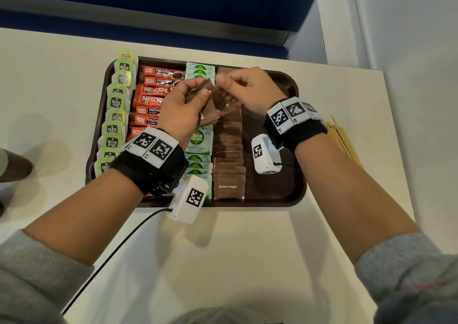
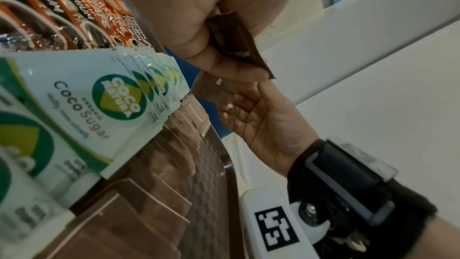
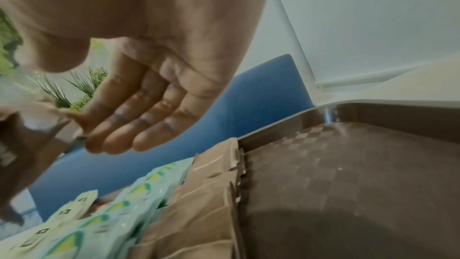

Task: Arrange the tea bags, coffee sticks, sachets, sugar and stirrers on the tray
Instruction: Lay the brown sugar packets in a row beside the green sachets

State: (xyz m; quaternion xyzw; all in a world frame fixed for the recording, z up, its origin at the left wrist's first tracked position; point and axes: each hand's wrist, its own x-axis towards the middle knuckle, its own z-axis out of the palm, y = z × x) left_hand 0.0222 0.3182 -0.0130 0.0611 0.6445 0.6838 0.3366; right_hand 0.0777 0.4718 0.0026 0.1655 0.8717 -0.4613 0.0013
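Bare floor is left along the right side of the dark tray (image 1: 296, 189), up to its raised rim. 4 rows are laid inside: green tea bags (image 1: 112, 127), red coffee sticks (image 1: 151, 95), coco sugar sachets (image 1: 198, 140), brown sugar packets (image 1: 229, 172). Above them, a few brown packets (image 1: 207, 100) are pinched by the left hand (image 1: 178, 113) and by the right hand (image 1: 250, 88). Wooden stirrers (image 1: 343, 137) lie on the white table (image 1: 223, 249), right of the tray.

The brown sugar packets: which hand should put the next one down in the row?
Probably the right hand. It pinches one packet off the brown sugar packets fanned in the left hand, and it hovers nearest the brown sugar row.
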